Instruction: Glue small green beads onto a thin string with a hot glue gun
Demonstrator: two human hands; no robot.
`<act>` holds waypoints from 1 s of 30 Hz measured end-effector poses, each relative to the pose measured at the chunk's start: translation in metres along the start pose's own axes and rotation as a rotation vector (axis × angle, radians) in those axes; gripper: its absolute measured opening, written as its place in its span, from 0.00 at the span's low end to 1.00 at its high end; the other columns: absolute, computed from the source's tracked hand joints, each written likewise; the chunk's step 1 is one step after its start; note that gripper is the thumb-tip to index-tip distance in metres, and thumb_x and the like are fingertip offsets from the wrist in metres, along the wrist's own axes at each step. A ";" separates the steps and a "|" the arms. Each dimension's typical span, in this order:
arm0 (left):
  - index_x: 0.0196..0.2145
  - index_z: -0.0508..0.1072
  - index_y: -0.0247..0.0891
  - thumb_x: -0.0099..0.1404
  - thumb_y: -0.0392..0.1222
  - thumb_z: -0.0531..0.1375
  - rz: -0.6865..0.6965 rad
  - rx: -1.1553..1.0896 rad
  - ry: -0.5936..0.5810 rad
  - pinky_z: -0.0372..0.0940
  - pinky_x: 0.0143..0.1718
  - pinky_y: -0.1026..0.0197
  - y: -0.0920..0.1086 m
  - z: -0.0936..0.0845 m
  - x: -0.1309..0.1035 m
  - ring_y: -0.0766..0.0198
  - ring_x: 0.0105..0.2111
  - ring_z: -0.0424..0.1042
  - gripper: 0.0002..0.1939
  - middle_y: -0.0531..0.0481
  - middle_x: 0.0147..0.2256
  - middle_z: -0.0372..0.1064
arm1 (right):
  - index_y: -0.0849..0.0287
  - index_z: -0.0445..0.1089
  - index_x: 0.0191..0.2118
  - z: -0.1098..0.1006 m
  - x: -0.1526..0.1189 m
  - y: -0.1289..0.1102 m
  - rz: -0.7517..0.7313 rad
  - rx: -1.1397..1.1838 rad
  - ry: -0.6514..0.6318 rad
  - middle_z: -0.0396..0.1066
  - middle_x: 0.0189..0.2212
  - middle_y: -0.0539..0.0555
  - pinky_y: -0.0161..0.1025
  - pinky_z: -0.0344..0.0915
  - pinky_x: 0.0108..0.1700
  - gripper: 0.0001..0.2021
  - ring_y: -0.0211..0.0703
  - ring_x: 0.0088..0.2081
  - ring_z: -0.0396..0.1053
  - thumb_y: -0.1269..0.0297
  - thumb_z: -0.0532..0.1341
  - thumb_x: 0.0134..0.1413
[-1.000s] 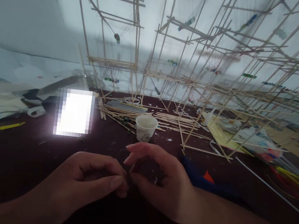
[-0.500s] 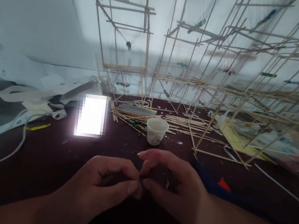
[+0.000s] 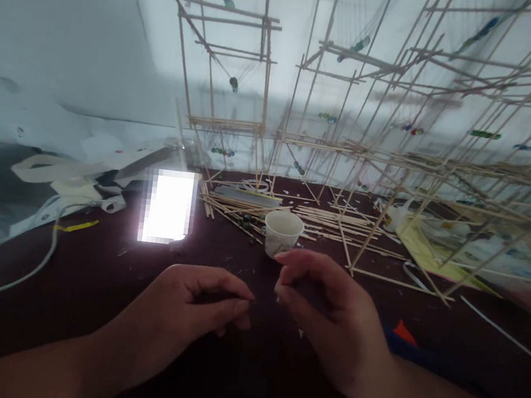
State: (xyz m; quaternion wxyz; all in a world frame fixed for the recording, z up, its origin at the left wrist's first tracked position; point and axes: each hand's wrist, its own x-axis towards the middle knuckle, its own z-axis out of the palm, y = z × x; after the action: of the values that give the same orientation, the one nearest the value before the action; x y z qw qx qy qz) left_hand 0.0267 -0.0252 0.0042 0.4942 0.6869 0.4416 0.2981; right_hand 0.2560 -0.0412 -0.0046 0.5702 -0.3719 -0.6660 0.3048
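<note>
Left hand and right hand are apart, fingertips pinched closed; any held item is too small to tell. Cup stands beside right fingers; sticks lie behind

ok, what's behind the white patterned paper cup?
Loose thin pale wooden sticks lie on the dark table, showing past both sides of the white patterned paper cup. Whatever sits directly behind its body is covered; can't tell.
</note>
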 end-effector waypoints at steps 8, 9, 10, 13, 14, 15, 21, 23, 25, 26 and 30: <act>0.33 0.82 0.42 0.70 0.50 0.67 0.069 0.128 0.058 0.70 0.36 0.64 0.003 -0.015 0.006 0.63 0.32 0.77 0.11 0.55 0.31 0.81 | 0.51 0.80 0.40 -0.004 0.009 0.000 0.172 0.022 0.216 0.76 0.29 0.47 0.31 0.70 0.29 0.07 0.37 0.29 0.72 0.65 0.70 0.54; 0.34 0.82 0.42 0.70 0.50 0.67 0.068 0.131 0.073 0.70 0.37 0.64 0.002 -0.017 0.007 0.63 0.33 0.77 0.11 0.55 0.31 0.81 | 0.51 0.80 0.40 -0.005 0.011 0.001 0.181 0.034 0.216 0.75 0.29 0.47 0.32 0.70 0.29 0.08 0.37 0.28 0.71 0.64 0.71 0.53; 0.34 0.82 0.42 0.70 0.51 0.67 0.064 0.130 0.087 0.70 0.37 0.64 0.001 -0.018 0.007 0.63 0.33 0.77 0.11 0.55 0.31 0.81 | 0.52 0.80 0.40 -0.006 0.013 0.003 0.189 0.046 0.208 0.74 0.29 0.47 0.33 0.71 0.29 0.08 0.38 0.28 0.71 0.63 0.72 0.52; 0.35 0.82 0.42 0.70 0.52 0.67 0.073 0.138 0.112 0.71 0.37 0.64 0.001 -0.020 0.007 0.63 0.33 0.78 0.12 0.55 0.32 0.81 | 0.53 0.79 0.45 -0.010 0.015 0.007 0.236 0.046 0.181 0.73 0.29 0.47 0.37 0.73 0.30 0.12 0.40 0.28 0.71 0.60 0.72 0.54; 0.35 0.82 0.42 0.71 0.52 0.67 0.088 0.155 0.123 0.71 0.37 0.64 0.002 -0.021 0.007 0.63 0.33 0.78 0.12 0.55 0.32 0.81 | 0.52 0.78 0.46 -0.011 0.014 0.008 0.244 0.018 0.176 0.73 0.29 0.48 0.39 0.74 0.31 0.13 0.41 0.29 0.72 0.59 0.71 0.55; 0.35 0.82 0.42 0.71 0.52 0.66 0.106 0.180 0.134 0.71 0.37 0.64 0.002 -0.021 0.007 0.62 0.33 0.78 0.12 0.55 0.32 0.81 | 0.52 0.78 0.48 -0.012 0.012 0.009 0.236 -0.032 0.174 0.74 0.31 0.49 0.41 0.75 0.34 0.13 0.43 0.31 0.74 0.59 0.70 0.56; 0.37 0.83 0.44 0.71 0.47 0.65 0.310 0.419 0.171 0.69 0.34 0.65 -0.004 -0.015 0.005 0.64 0.30 0.77 0.08 0.56 0.32 0.81 | 0.47 0.72 0.56 -0.010 -0.008 0.002 -0.259 -0.423 0.125 0.75 0.60 0.56 0.55 0.66 0.67 0.18 0.54 0.65 0.70 0.70 0.66 0.62; 0.38 0.82 0.44 0.72 0.42 0.64 0.447 0.485 0.164 0.69 0.37 0.66 -0.009 -0.010 0.002 0.66 0.31 0.77 0.06 0.56 0.33 0.81 | 0.46 0.69 0.60 -0.006 -0.013 0.002 -0.310 -0.426 -0.003 0.76 0.60 0.55 0.51 0.69 0.65 0.24 0.51 0.63 0.72 0.72 0.66 0.61; 0.39 0.80 0.44 0.73 0.38 0.63 0.563 0.503 0.134 0.69 0.38 0.68 -0.012 -0.005 -0.002 0.68 0.32 0.77 0.05 0.57 0.34 0.81 | 0.47 0.67 0.63 -0.001 -0.015 0.005 -0.294 -0.424 -0.129 0.79 0.57 0.54 0.49 0.71 0.62 0.28 0.50 0.59 0.75 0.73 0.67 0.59; 0.39 0.80 0.44 0.73 0.37 0.62 0.598 0.500 0.115 0.69 0.39 0.69 -0.012 -0.002 -0.003 0.69 0.32 0.77 0.06 0.57 0.35 0.81 | 0.48 0.66 0.63 0.000 -0.015 0.007 -0.279 -0.420 -0.180 0.80 0.55 0.54 0.49 0.72 0.60 0.29 0.49 0.56 0.77 0.74 0.67 0.58; 0.41 0.79 0.44 0.75 0.35 0.62 0.606 0.514 0.061 0.70 0.40 0.72 -0.008 0.002 -0.004 0.70 0.34 0.79 0.06 0.57 0.37 0.82 | 0.49 0.70 0.62 0.004 -0.016 0.013 -0.184 -0.353 -0.270 0.83 0.42 0.50 0.45 0.76 0.49 0.25 0.45 0.43 0.81 0.73 0.64 0.60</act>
State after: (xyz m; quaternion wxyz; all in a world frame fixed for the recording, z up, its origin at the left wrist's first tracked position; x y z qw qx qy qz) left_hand 0.0243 -0.0290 -0.0042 0.1825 0.8782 0.2935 0.3307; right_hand 0.2550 -0.0477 -0.0243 0.4277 -0.3595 -0.8102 0.1773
